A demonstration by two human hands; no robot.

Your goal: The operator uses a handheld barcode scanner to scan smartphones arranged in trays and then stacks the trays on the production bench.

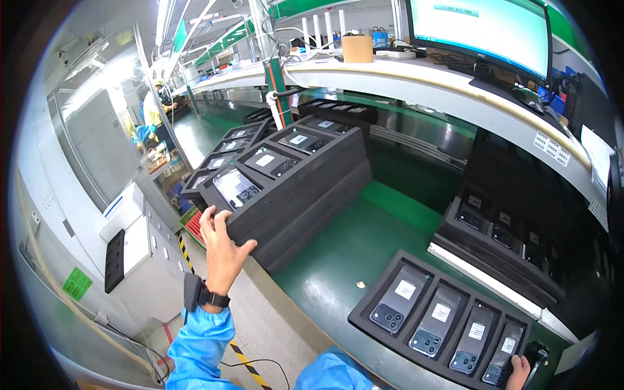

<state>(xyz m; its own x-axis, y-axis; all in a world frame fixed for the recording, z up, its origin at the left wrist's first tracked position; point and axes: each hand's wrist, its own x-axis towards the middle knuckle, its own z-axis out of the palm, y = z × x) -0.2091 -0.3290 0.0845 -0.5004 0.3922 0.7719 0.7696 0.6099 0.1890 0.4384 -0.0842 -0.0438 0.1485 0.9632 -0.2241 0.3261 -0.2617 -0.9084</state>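
My left hand (224, 250), with a black band and a small black device at the wrist, grips the near corner of the top tray in a stack of black foam trays (305, 195). Its fingers lie along the tray's end and the thumb presses on the long side. Smartphones (265, 161) lie back up in that tray's slots, some with white labels. At the lower right, my right hand (518, 372) holds the end of another black foam tray (383, 335), which bears several labelled phones (434, 322) in a row. Most of its fingers are hidden.
A green worktop (325, 279) lies between the trays. More loaded foam trays (500, 253) stand at the right behind a white rail. Above is a shelf with a monitor (484, 32) and a tape roll (357, 49). A white cabinet (146, 250) stands left; a person (153, 110) works far off.
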